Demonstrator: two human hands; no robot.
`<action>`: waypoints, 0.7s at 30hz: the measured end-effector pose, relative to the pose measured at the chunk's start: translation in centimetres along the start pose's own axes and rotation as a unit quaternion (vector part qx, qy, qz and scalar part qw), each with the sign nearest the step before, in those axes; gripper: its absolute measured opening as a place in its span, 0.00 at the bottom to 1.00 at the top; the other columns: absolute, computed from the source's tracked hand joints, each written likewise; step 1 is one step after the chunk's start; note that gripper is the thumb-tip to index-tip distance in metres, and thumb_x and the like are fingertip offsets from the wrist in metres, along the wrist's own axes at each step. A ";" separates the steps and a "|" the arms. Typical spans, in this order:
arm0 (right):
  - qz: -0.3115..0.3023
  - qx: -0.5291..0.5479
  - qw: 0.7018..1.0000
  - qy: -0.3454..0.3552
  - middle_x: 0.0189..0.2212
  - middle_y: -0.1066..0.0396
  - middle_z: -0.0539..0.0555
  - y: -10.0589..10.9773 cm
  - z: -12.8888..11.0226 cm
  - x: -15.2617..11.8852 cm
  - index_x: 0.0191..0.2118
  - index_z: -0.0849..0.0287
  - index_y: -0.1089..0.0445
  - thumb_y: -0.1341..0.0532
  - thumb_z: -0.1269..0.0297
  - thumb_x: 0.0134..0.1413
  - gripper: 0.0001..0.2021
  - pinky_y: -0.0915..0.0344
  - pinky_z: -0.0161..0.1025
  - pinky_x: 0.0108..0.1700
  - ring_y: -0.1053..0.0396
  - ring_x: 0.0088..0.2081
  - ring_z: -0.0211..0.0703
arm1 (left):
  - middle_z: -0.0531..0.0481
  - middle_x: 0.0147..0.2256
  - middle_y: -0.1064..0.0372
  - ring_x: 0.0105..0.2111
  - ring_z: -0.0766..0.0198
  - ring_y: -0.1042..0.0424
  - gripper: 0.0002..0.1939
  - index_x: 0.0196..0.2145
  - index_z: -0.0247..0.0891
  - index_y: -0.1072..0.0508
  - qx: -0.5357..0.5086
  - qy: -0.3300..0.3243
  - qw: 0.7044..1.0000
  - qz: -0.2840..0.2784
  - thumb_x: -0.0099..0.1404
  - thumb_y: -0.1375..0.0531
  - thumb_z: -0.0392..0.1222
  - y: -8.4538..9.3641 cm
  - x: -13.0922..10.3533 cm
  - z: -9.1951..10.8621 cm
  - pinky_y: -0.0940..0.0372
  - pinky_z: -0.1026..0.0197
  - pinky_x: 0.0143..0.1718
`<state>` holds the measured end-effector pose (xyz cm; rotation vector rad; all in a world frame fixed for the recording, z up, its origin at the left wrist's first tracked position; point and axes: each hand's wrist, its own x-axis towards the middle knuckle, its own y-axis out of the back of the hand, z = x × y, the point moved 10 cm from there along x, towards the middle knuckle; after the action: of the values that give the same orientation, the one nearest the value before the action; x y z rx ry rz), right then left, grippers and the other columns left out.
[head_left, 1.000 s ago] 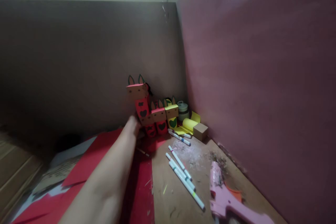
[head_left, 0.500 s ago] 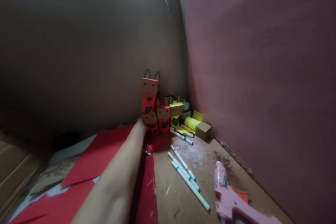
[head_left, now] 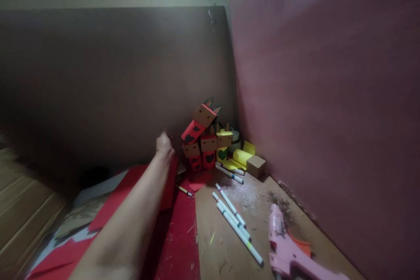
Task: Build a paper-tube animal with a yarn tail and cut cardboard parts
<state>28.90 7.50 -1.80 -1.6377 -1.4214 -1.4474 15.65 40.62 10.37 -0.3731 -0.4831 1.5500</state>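
Observation:
My left hand [head_left: 165,144] is stretched far forward, just left of a group of paper-and-cardboard figures, apart from them. Its fingers are turned away and blurred, so their grip is hidden. A red figure with a brown box head and pointed ears [head_left: 193,131] leans to the right on top of the others. Beneath it stand a red figure with a star [head_left: 196,163], another red one with a heart [head_left: 208,158] and a yellow one [head_left: 222,154]. Red paper [head_left: 169,188] lies beneath my forearm. My right hand is out of view.
Several white markers [head_left: 232,210] lie on the wooden table [head_left: 210,262]. A pink glue gun [head_left: 278,240] rests at the right. Near the pink wall are a yellow paper roll [head_left: 242,156] and a small brown box [head_left: 256,166]. A pencil stub [head_left: 184,190] lies by red scraps.
My left hand has moved left and up, away from the lower figure. The top red figure has gone from nearly upright to tilting right. The view has shifted slightly.

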 end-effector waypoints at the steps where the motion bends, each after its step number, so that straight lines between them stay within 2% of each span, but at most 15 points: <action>1: 0.009 0.004 1.000 0.001 0.07 0.48 0.42 0.2 0.0 -0.1 0.31 0.51 0.33 0.54 0.72 0.55 0.14 0.52 0.35 0.17 0.54 0.10 0.34 | 0.46 0.44 0.35 0.40 0.62 0.33 0.16 0.47 0.36 0.34 0.025 -0.049 0.998 -0.013 0.63 0.45 0.44 -0.7 -0.5 2.1 0.35 0.59 0.39; 2: 0.019 0.008 1.000 0.001 0.06 0.51 0.41 0.5 0.0 -0.2 0.32 0.51 0.34 0.55 0.73 0.56 0.15 0.53 0.34 0.17 0.57 0.10 0.33 | 0.47 0.44 0.34 0.41 0.63 0.33 0.17 0.46 0.38 0.34 0.048 -0.092 0.994 -0.038 0.59 0.41 0.43 -1.9 -1.2 3.8 0.37 0.61 0.40; 3: 0.029 0.013 0.999 0.001 0.06 0.54 0.40 0.7 0.1 -0.4 0.32 0.51 0.34 0.57 0.73 0.57 0.17 0.53 0.34 0.16 0.60 0.09 0.33 | 0.48 0.43 0.33 0.42 0.62 0.33 0.22 0.47 0.40 0.33 0.075 -0.127 0.987 -0.068 0.53 0.36 0.40 -3.2 -2.1 5.1 0.38 0.62 0.41; 5: 0.047 0.021 0.999 0.001 0.05 0.61 0.39 1.2 0.3 -0.6 0.33 0.51 0.35 0.61 0.74 0.58 0.19 0.55 0.33 0.15 0.65 0.08 0.32 | 0.48 0.42 0.33 0.44 0.56 0.34 0.37 0.48 0.42 0.33 0.147 -0.186 0.961 -0.145 0.38 0.29 0.34 -6.6 -4.3 6.5 0.40 0.58 0.45; 6: 0.054 0.025 0.998 0.001 0.05 0.63 0.39 1.4 0.4 -0.7 0.34 0.50 0.35 0.62 0.75 0.59 0.21 0.56 0.33 0.15 0.66 0.08 0.32 | 0.46 0.44 0.35 0.46 0.54 0.36 0.43 0.52 0.44 0.37 0.258 -0.266 0.906 -0.206 0.36 0.29 0.36 -9.1 -6.1 7.1 0.42 0.55 0.48; 7: 0.060 0.027 0.998 0.001 0.05 0.65 0.39 1.5 0.5 -0.8 0.34 0.51 0.35 0.63 0.75 0.59 0.22 0.57 0.32 0.15 0.68 0.08 0.32 | 0.44 0.46 0.37 0.48 0.51 0.38 0.48 0.55 0.44 0.41 0.344 -0.332 0.845 -0.238 0.35 0.28 0.38 -11.1 -7.8 7.0 0.43 0.52 0.49; 9: 0.070 0.030 0.997 0.003 0.05 0.67 0.39 1.7 0.7 -0.9 0.33 0.51 0.35 0.64 0.76 0.59 0.22 0.58 0.32 0.14 0.69 0.08 0.32 | 0.42 0.48 0.41 0.49 0.48 0.40 0.53 0.59 0.44 0.47 0.454 -0.415 0.748 -0.249 0.36 0.29 0.40 -13.4 -10.0 6.1 0.45 0.48 0.50; 11: 0.076 0.029 0.997 0.007 0.06 0.65 0.39 1.8 0.7 -0.9 0.33 0.51 0.35 0.63 0.75 0.59 0.22 0.57 0.33 0.14 0.68 0.09 0.33 | 0.41 0.48 0.42 0.48 0.46 0.40 0.50 0.59 0.43 0.49 0.506 -0.443 0.703 -0.233 0.41 0.31 0.40 -14.3 -10.7 5.2 0.44 0.47 0.49; 13: 0.075 0.026 0.997 0.009 0.06 0.61 0.40 1.8 0.7 -0.9 0.33 0.50 0.34 0.61 0.75 0.58 0.20 0.55 0.34 0.15 0.64 0.09 0.34 | 0.41 0.47 0.40 0.47 0.47 0.39 0.43 0.58 0.43 0.46 0.522 -0.452 0.690 -0.218 0.45 0.33 0.37 -14.4 -10.8 4.7 0.43 0.48 0.48; 15: 0.070 0.024 0.997 0.008 0.06 0.59 0.40 1.8 0.6 -0.8 0.33 0.49 0.34 0.60 0.75 0.57 0.20 0.53 0.34 0.15 0.61 0.09 0.35 | 0.41 0.46 0.39 0.47 0.49 0.39 0.37 0.55 0.41 0.43 0.519 -0.461 0.689 -0.208 0.48 0.36 0.35 -14.2 -10.8 4.8 0.42 0.50 0.48; 18: 0.053 0.019 0.998 0.005 0.06 0.58 0.40 1.6 0.6 -0.4 0.30 0.50 0.35 0.59 0.75 0.57 0.19 0.52 0.34 0.16 0.60 0.09 0.35 | 0.40 0.47 0.40 0.48 0.51 0.38 0.34 0.54 0.39 0.43 0.509 -0.468 0.700 -0.178 0.50 0.37 0.35 -13.4 -10.4 5.6 0.42 0.52 0.49; 21: 0.022 0.009 1.000 -0.002 0.08 0.54 0.41 1.1 0.6 0.1 0.26 0.52 0.36 0.54 0.74 0.56 0.15 0.51 0.33 0.16 0.56 0.10 0.34 | 0.37 0.47 0.41 0.48 0.48 0.39 0.33 0.53 0.34 0.44 0.500 -0.469 0.717 -0.125 0.50 0.38 0.36 -12.3 -9.7 6.9 0.43 0.51 0.49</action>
<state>30.08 7.73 -1.59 -1.6510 -1.3880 -1.4036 22.98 30.51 22.07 1.3423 -0.3444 1.4069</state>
